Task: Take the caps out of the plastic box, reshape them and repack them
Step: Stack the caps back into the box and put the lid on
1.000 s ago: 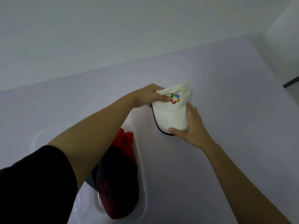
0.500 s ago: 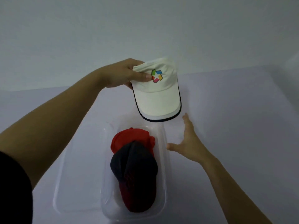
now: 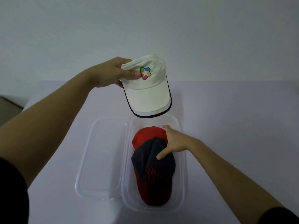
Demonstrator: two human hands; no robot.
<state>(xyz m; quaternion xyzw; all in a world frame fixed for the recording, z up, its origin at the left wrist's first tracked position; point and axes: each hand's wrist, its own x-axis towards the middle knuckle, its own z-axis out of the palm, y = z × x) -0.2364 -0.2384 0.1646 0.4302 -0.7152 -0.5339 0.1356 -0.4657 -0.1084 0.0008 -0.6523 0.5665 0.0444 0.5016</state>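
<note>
From where I stand, the person has the white cap (image 3: 148, 94) lifted clear of the surface (image 3: 226, 110) in the left hand (image 3: 113, 73). The hand grips the flattened crown with the thumb laid across the front, just beside the coloured badge (image 3: 145, 73), and the dark-edged brim hangs down over the far end of the plastic box (image 3: 184, 159). The box is clear and sits open, with its lid (image 3: 100, 159) lying flat against its left side. Two caps are inside: a red cap (image 3: 145, 135) at the far end and a dark cap (image 3: 155, 175) with a red brim overlapping it and pointing towards the person. The right hand (image 3: 174, 141) reaches in from the right and closes on the dark cap's crown, thumb on the front panel and fingers curled over the back, where it meets the red cap. I read this as the repacking stage: the white cap looks shaped and ready, and the right hand seems to be settling or shifting the packed caps to make room, though it could equally be about to lift the dark one out. If it is packing, the next move calls for lowering the white cap onto the other two with its brim in line with theirs. The right hand must come out first so the crown is not crushed and the lid can close.
</note>
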